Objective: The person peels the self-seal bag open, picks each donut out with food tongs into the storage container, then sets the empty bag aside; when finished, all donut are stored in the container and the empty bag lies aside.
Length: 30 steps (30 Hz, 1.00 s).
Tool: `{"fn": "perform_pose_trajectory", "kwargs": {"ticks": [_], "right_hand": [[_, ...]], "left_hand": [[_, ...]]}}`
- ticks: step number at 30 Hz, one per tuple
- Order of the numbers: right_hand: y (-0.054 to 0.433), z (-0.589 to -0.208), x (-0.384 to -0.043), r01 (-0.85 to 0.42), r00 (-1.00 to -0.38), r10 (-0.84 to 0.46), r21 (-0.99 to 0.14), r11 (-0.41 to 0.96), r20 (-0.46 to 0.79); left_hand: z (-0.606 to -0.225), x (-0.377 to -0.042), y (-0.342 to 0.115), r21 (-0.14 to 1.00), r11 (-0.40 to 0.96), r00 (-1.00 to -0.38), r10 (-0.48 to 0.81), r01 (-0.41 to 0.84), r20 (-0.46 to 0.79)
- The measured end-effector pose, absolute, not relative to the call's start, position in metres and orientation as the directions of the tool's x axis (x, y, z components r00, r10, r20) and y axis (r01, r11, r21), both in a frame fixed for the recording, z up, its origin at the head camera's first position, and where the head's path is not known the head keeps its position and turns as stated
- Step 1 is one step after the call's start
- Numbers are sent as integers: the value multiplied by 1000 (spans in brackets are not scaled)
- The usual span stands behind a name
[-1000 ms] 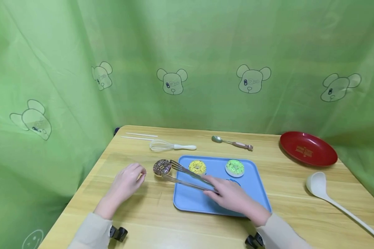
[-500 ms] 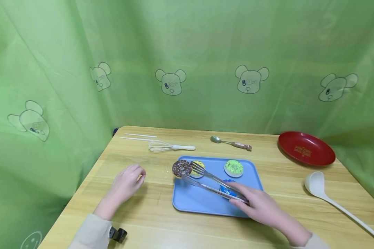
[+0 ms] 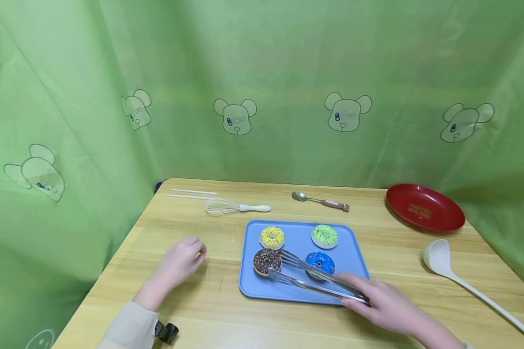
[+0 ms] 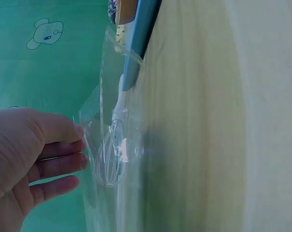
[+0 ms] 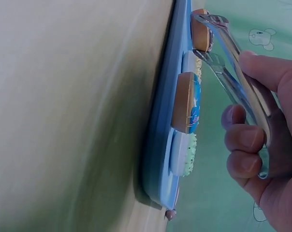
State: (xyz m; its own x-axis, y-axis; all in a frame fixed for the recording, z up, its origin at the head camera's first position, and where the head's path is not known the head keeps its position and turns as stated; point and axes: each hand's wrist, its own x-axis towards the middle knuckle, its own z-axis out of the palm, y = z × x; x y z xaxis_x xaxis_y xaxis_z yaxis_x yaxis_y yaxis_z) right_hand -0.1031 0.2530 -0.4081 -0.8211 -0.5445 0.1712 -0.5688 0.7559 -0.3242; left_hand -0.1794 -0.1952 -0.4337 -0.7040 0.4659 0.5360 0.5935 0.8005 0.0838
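My right hand (image 3: 384, 305) grips metal tongs (image 3: 327, 287) by the handle end. The tongs' slotted tips stand at either side of a chocolate-coloured toy donut (image 3: 262, 259), over the left part of a blue tray (image 3: 288, 291). Whether that donut touches the tray, I cannot tell. Yellow (image 3: 272, 236), green (image 3: 325, 235) and blue (image 3: 320, 262) donuts lie on the tray. My left hand (image 3: 181, 259), left of the tray, pinches the edge of a clear plastic bag or case (image 4: 100, 140); its exact kind is hard to make out.
Behind the tray lie a white whisk (image 3: 237, 207), two white sticks (image 3: 189, 197) and a spoon (image 3: 320, 200). A red oval plate (image 3: 425, 208) and a white ladle (image 3: 438, 257) are at the right. A green curtain (image 3: 288, 58) hangs behind the wooden table (image 3: 227, 320).
The chocolate donut has moved right with the tongs, from the table beside the tray to the tray, in front of the yellow one. My right hand moved right and nearer; the left stays put.
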Motion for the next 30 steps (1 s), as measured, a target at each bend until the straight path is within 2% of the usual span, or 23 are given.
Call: {"fn": "perform_pose_trajectory", "kwargs": {"ticks": [13, 18, 21, 26, 30], "right_hand": [[260, -406, -102, -542, -834, -544, -322, 776, 93], [265, -402, -100, -488, -861, -504, -374, 789, 62], [272, -400, -96, -470, -877, -471, -383, 795, 98], [290, -401, -92, -463, -886, -398, -402, 790, 239], [308, -406, -96, -418, -904, -315, -443, 793, 288]], "left_hand": [[-441, -177, -194, 110, 832, -791, 465, 544, 398], [-441, -178, -193, 132, 840, -810, 449, 527, 376], [-440, -178, -192, 135, 840, -811, 447, 526, 377], [-440, -178, -192, 162, 845, -826, 428, 510, 366], [-440, -178, -193, 179, 846, -832, 416, 502, 367]]}}
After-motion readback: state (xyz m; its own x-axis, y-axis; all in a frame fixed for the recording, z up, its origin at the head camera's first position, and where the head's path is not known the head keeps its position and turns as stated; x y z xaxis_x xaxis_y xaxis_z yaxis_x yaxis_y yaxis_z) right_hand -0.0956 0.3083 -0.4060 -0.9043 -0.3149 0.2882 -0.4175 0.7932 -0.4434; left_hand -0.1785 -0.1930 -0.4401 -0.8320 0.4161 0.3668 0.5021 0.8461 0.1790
